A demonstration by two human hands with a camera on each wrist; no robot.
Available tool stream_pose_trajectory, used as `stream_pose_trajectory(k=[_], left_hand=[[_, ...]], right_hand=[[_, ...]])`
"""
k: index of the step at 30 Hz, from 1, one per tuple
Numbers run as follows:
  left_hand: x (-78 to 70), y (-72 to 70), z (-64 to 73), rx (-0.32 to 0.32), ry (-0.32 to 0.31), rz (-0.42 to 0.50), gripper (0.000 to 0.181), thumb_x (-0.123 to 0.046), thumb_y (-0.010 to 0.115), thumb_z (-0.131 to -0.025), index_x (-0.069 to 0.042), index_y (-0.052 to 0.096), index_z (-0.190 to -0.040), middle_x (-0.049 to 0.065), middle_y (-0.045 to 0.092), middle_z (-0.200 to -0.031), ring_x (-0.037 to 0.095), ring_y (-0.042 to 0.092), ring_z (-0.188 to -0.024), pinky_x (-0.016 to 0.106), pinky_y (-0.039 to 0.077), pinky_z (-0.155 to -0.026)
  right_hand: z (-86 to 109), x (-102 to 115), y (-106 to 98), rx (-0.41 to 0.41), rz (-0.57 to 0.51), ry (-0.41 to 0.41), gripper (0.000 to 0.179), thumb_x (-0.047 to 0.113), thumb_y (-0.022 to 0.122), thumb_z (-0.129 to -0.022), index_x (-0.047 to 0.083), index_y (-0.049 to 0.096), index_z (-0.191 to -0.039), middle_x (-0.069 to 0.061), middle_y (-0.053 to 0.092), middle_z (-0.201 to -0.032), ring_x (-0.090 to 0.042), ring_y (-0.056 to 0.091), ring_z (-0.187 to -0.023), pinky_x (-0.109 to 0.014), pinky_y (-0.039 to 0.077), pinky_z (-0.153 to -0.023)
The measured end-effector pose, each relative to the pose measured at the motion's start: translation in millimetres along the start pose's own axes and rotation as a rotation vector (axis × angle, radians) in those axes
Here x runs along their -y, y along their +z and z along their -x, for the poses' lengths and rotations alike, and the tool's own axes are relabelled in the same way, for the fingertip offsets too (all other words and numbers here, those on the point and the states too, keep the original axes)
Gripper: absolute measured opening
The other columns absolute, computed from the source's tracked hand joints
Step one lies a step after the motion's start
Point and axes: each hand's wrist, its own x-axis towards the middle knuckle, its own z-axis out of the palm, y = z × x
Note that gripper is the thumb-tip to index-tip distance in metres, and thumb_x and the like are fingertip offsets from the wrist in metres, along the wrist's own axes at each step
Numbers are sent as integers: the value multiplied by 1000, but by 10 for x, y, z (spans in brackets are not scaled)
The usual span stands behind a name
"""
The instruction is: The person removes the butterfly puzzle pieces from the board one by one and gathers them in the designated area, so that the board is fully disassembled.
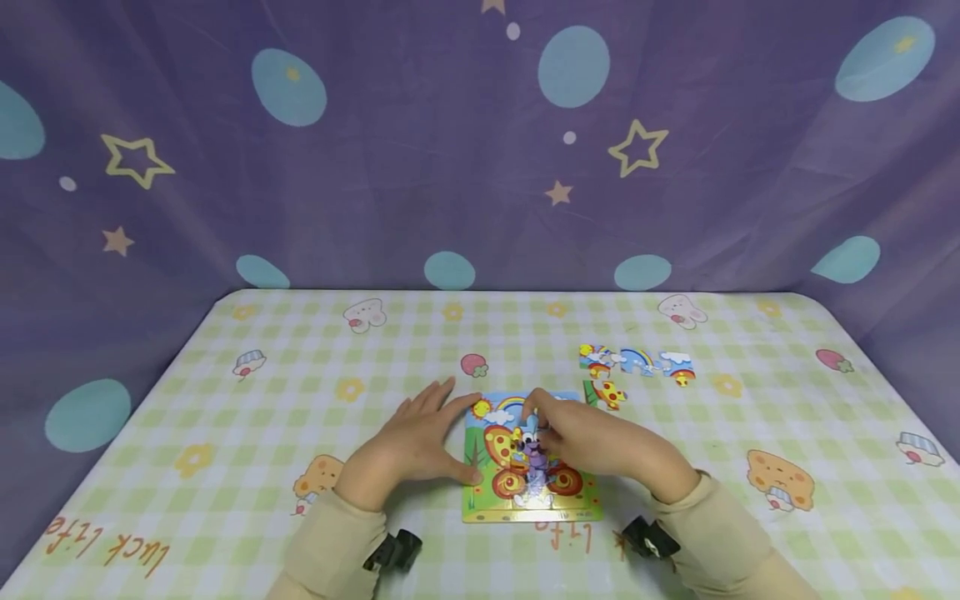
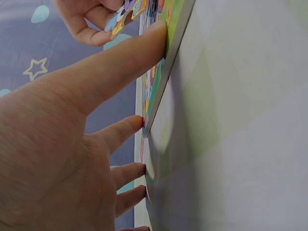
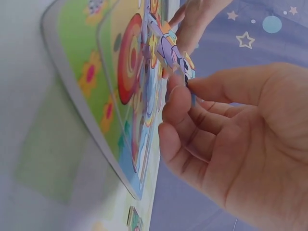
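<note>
A butterfly jigsaw board (image 1: 480,515) lies flat near the middle of the table's front half. My left hand (image 1: 416,442) is spread at the board's left side. Its thumb (image 2: 139,45) rests on the board's edge and the index fingertip touches the far left corner. The other fingertips touch the cloth. My right hand (image 1: 596,437) pinches a jigsaw piece (image 3: 168,50) with a purple body and a cartoon face. That piece is tilted up over the board's middle, raised clear of the picture in the left wrist view. The right fingers partly hide the board's upper right.
Several loose jigsaw pieces lie beyond the board to the right: a sun piece (image 1: 592,353), a rainbow piece (image 1: 637,362), a cloud piece (image 1: 678,367) and a yellow wing piece (image 1: 609,393). A checked cloth (image 1: 225,467) covers the table. A purple curtain (image 1: 450,167) hangs behind.
</note>
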Motion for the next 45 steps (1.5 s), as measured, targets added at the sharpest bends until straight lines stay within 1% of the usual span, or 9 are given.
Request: stream_pose_trajectory(k=[10,17,22,25,29,32,37,42,45], left_hand=[[-13,-11,25,8,4,-5,103,-47,88,-67,-23,38,-153,15,15,-164,38,13,-149,60,11,-118],[-21,-10,11,10,2,3,102,-47,88,-67,-23,38,-153,14,15,-164,37,12,-149,59,11,-119],[-20,1,-18,9,14,6,102,-46,88,-67,-22,39,-153,15,15,-164,38,12,-149,60,10,-119],[-9,9,-22,12,6,-5,102,-46,88,-67,-23,38,-153,15,14,-164,37,10,-150,59,9,-119],[4,17,-21,9,-4,-7,102,-46,88,-67,-24,38,-153,14,14,-164,37,11,-150,58,9,-119],[10,19,-23,2,3,0,102,-46,88,-67,-24,39,-153,14,15,-164,37,12,-149,59,10,-119],[15,22,-32,2,1,-3,102,-48,88,-67,-25,39,-153,14,15,-164,37,12,-150,59,10,-119],[12,18,-24,0,-3,-1,102,-48,88,-66,-25,39,-153,13,15,-164,37,12,-149,59,10,-119],[16,16,-20,0,-4,1,102,-47,88,-66,-25,39,-153,13,15,-164,37,12,-149,59,11,-119]], right_hand=[[13,-1,-42,-10,-34,-13,23,0,50,-99,10,48,-119,0,59,-88,-9,45,-58,-24,41,-53],[39,7,-111,-37,-21,20,24,3,53,-98,13,51,-120,2,60,-91,-11,51,-63,-27,46,-56],[77,-5,-173,-43,-27,39,21,2,53,-99,13,53,-117,2,60,-88,-11,51,-64,-28,46,-57],[95,-19,-211,-49,-20,30,19,2,54,-99,12,53,-115,1,61,-87,-11,51,-63,-28,46,-58],[124,-45,-281,-55,-26,18,18,1,53,-99,11,54,-114,-1,65,-89,-11,52,-67,-28,47,-62],[156,-62,-354,-62,-34,3,18,0,53,-98,9,55,-113,-2,66,-90,-12,53,-70,-30,47,-65],[220,-94,-474,-88,-29,-27,16,-1,56,-97,7,57,-111,0,69,-91,-14,62,-79,-31,51,-70],[269,-129,-541,-120,-24,-23,16,-2,60,-95,6,59,-109,0,70,-92,-16,65,-85,-33,53,-74],[290,-146,-575,-120,-32,-17,16,-2,60,-95,7,59,-108,-1,70,-94,-18,66,-87,-34,53,-75]])
